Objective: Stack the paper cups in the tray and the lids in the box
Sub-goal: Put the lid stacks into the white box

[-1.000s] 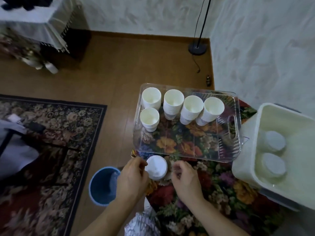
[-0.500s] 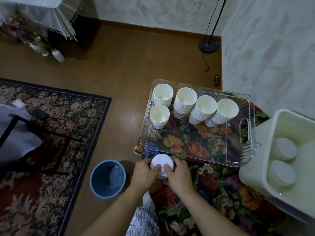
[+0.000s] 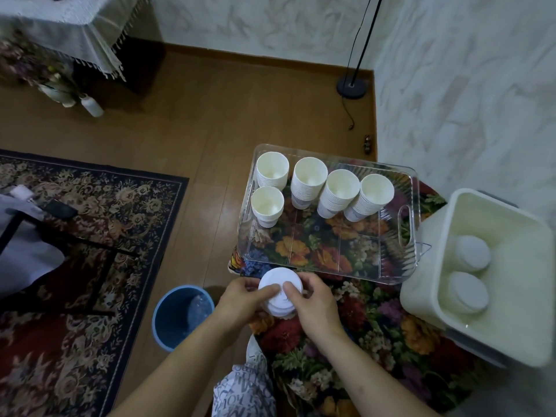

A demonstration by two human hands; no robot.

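We held a white plastic lid (image 3: 280, 288) on top of a paper cup, just in front of the near edge of the clear tray (image 3: 409, 230), over the flowered tablecloth (image 3: 355, 326). Our left hand (image 3: 240, 302) wrapped the cup from the left, its thumb laid across the lid's top, and our right hand (image 3: 316, 308) wrapped it from the right, thumb likewise pressed on the lid; the fingers of both hands were curled close around the cup, which was mostly hidden beneath them, so we could not tell whether the lid was seated or already loose. In the tray stood five stacks of paper cups (image 3: 310, 182), all upright or slightly leaning, open mouths up: four in a row along the far side and one shorter stack at the left, just in front of the leftmost of the row. The near half of the tray was bare. To the right of the tray, just beside it, stood a white box (image 3: 427, 299) with two stacks of white lids (image 3: 472, 254) inside, one behind the other near its left wall. On the wooden floor to our left stood a blue bucket (image 3: 168, 323), beside a patterned rug (image 3: 90, 266).
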